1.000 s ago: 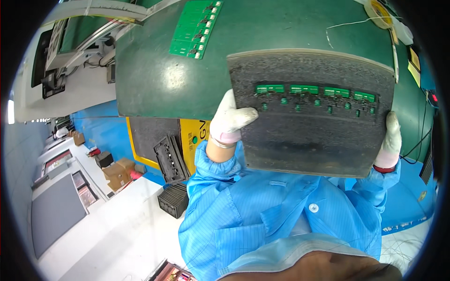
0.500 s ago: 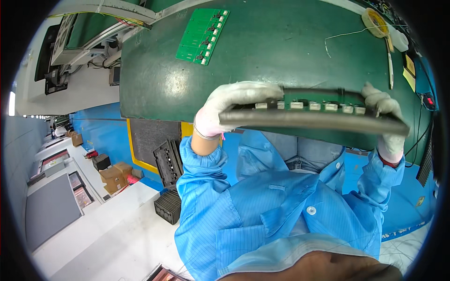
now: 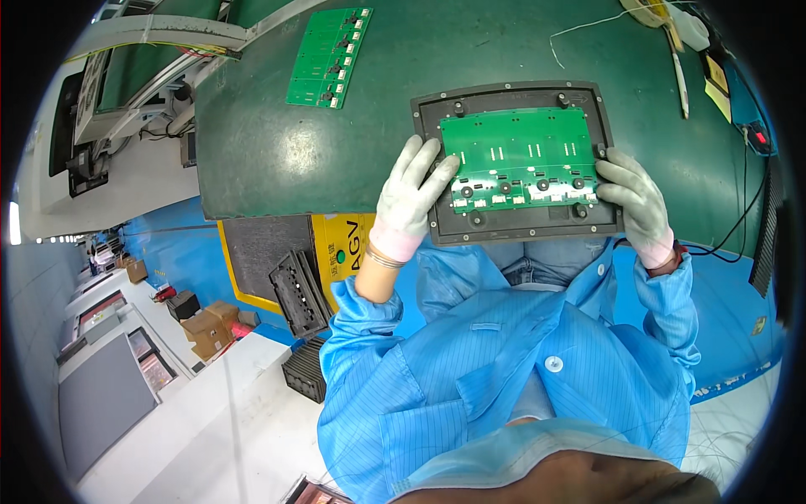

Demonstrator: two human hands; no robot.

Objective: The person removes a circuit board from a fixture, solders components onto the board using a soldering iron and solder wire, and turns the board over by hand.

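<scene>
A black rectangular carrier tray [image 3: 520,230] lies level at the front edge of the green bench, its face up. Set in it is a green circuit board [image 3: 516,139] with white connectors and round black parts along its near side. Black knobs stand around the board. My left hand [image 3: 407,197], in a white glove, grips the tray's left side, its fingers reaching over the rim to the board's edge. On the opposite side my gloved right hand [image 3: 635,197] holds the tray, fingertips over the rim by the board. The undersides of both grips are hidden.
Another green circuit board [image 3: 323,59] lies at the bench's far left. Tape roll [image 3: 646,12], a white pen-like stick [image 3: 680,84] and a blue device [image 3: 760,126] with cables sit at right. Black trays [image 3: 300,294] are stacked left of me, below the bench [image 3: 252,168].
The tray, seen edge-on and tilted before, has swung down flat, so the board's face now shows. Both hands have moved with it and hold its sides.
</scene>
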